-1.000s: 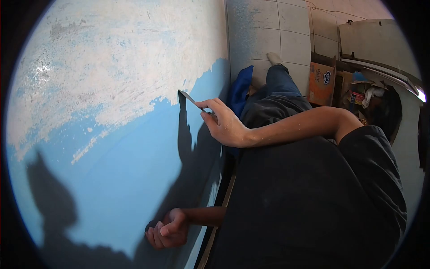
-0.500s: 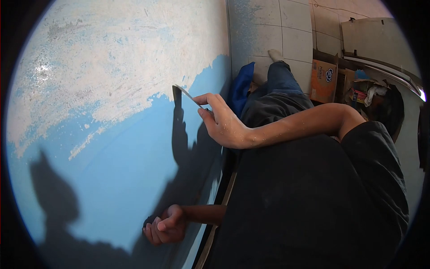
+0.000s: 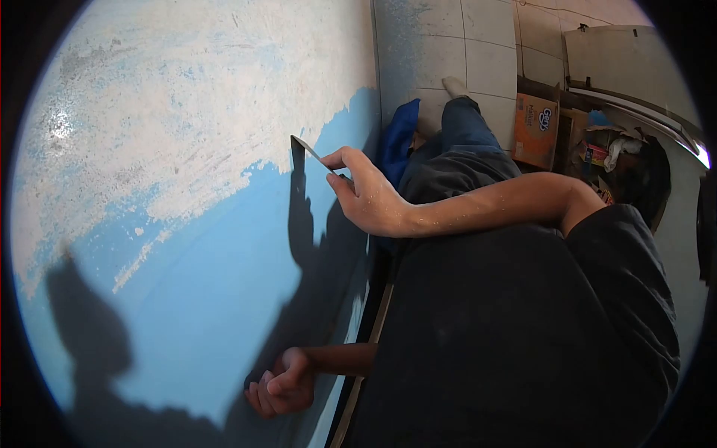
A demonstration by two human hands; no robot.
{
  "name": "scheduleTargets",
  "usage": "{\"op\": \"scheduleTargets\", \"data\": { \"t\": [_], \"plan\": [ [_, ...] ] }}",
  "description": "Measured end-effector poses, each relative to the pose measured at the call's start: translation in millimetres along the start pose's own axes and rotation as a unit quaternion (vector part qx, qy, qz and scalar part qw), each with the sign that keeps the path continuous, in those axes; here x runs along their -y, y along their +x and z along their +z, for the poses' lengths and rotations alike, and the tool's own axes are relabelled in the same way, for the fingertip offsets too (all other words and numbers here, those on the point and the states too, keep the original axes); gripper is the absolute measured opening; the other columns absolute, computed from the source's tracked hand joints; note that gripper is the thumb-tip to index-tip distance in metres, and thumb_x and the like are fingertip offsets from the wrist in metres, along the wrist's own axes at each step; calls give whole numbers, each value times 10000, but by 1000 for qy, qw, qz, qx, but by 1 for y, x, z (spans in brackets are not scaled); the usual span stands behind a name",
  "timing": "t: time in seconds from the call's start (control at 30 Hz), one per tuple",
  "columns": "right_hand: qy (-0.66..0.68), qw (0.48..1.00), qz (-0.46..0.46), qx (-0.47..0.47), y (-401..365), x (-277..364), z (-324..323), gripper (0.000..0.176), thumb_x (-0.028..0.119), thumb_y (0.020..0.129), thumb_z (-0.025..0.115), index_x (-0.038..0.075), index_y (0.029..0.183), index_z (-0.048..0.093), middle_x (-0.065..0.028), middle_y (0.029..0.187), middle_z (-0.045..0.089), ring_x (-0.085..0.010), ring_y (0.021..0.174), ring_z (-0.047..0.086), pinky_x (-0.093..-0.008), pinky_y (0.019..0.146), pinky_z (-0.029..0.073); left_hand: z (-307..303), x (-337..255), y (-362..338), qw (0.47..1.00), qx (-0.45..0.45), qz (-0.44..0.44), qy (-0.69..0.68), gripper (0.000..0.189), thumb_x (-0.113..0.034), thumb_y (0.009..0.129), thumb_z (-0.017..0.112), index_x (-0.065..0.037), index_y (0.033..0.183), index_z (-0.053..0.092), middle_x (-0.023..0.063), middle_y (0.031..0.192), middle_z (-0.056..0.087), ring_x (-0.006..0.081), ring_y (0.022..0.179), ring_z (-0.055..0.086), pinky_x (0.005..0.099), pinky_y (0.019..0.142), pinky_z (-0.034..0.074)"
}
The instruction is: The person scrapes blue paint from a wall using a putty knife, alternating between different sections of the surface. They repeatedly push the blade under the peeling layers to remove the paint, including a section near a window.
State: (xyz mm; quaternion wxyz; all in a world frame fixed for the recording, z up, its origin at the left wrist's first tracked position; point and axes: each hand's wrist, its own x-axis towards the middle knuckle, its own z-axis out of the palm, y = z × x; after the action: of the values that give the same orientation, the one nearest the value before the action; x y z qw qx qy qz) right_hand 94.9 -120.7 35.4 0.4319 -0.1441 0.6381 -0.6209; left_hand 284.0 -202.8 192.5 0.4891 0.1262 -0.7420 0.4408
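Note:
My right hand (image 3: pixel 370 198) pinches a scraper (image 3: pixel 308 148) between thumb and fingers, its handle mostly hidden in the grip. The thin blade meets the wall (image 3: pixel 202 246) near the jagged line where blue paint ends and a pale, bare surface begins. Drops or specks dot the right wrist and forearm. Lower in the view, my left hand (image 3: pixel 282 384) is closed in a fist close to the blue wall, thumb folded over the fingers. Whatever it holds, if anything, I cannot make out. The arms' dark shadows fall across the paint.
Pale floor tiles (image 3: pixel 489 67) run along the wall's foot, where my jeans leg (image 3: pixel 467 123) and foot show. A blue cloth-like item (image 3: pixel 398 134) lies between leg and wall. An orange carton (image 3: pixel 535 131) and a heap of clutter (image 3: pixel 616 153) stand to the right.
The view has tilted slightly. The scraper blade sits a little higher in the picture, still at the wall, and the left fist appears slightly lower and further right.

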Motion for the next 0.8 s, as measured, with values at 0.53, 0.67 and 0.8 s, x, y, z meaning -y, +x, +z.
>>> {"op": "scheduleTargets", "data": {
  "t": [0.53, 0.67, 0.8],
  "plan": [
    [-14, 999, -4, 39, -5, 5, -4, 213, 58, 1007, 527, 8, 1201, 457, -146, 1095, 516, -181, 873, 543, -343, 787, 471, 1, 0, -1, 1000, 11, 7, 13, 286, -141, 961, 482, -57, 689, 509, 49, 607, 512, 207, 643, 531, 385, 660, 503],
    [-14, 1000, -17, 19, -9, 4, 2, 200, 50, 1008, 518, 10, 1193, 454, -157, 1100, 504, -187, 842, 525, -355, 771, 463, 2, 0, -1, 1000, 9, 8, 7, 292, -138, 958, 488, -51, 680, 518, 47, 607, 511, 205, 643, 529, 386, 663, 501],
    [-8, 1000, 6, -14, 1, 0, 0, 194, 53, 1007, 519, 9, 1185, 454, -165, 1099, 512, -204, 882, 537, -362, 794, 468, 2, -1, -2, 1000, 9, 6, 13, 295, -140, 957, 491, -51, 677, 521, 47, 607, 508, 204, 643, 528, 386, 666, 501]
  ]
}}
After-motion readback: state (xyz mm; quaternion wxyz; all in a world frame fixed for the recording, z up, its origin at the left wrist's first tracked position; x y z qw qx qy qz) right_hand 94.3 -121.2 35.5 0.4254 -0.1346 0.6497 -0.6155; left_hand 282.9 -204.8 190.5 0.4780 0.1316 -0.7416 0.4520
